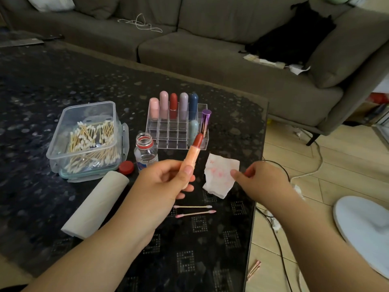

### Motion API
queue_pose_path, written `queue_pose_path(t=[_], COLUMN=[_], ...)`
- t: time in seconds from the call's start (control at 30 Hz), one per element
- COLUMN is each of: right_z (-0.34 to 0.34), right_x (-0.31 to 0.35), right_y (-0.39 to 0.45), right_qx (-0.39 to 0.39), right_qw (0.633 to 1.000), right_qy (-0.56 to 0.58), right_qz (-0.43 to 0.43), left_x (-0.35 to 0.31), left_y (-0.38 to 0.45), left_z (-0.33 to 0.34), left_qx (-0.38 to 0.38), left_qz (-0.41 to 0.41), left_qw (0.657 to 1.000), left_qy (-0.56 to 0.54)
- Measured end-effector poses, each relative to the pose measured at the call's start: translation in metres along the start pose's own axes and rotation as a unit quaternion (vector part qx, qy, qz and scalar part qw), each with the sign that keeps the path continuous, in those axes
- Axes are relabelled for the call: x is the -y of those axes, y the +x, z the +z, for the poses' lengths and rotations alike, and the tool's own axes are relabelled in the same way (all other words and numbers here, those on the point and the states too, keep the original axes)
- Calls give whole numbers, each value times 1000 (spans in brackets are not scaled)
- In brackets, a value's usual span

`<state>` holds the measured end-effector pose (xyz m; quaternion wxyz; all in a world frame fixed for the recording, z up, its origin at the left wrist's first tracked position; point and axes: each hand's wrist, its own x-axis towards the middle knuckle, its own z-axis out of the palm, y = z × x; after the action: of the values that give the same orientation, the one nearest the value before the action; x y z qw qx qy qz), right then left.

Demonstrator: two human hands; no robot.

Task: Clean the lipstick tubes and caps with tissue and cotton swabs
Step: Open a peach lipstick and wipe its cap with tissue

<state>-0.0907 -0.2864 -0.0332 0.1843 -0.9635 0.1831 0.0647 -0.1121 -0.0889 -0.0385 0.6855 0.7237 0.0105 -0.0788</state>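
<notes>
- Left hand grips an uncapped lipstick upright above the tabletop; right hand pinches a pink-stained tissue.
- Wiping looks midway: seven capped tubes stand in the clear rack, two used swabs lie below.
- Open bottle, swab box and tissue roll sit left, nothing blocking.

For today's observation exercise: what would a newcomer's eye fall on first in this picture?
First, the open lipstick with its red-brown tip, held up at centre by the left hand. Beside it, the right hand pinches a pink-stained tissue. Behind stands a clear organizer of pastel capped lipsticks.
</notes>
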Motion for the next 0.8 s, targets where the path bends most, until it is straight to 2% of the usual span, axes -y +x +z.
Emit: queue_pose_path(t=[0.07, 0.23, 0.4, 0.67, 0.8], right_z=[10, 18, 6, -2, -8], right_x=[6, 17, 22, 30, 31], right_y=[-1, 1, -5, -21, -29], right_qx=[5, -6, -3, 7, 58], right_qw=[1000, 995, 964, 957, 931], right_qy=[-1, 89, 242, 245, 320], right_qz=[-20, -48, -107, -157, -167], left_x=[0, -1, -2, -5, -6], left_y=[-1, 0, 1, -3, -1], left_z=[2, 6, 4, 1, -1], left_qx=[6, 10, 12, 12, 19], left_qz=[7, 20, 30, 71, 43], left_qw=[1000, 999, 999, 997, 999], left_qy=[14, 24, 32, 38, 14])
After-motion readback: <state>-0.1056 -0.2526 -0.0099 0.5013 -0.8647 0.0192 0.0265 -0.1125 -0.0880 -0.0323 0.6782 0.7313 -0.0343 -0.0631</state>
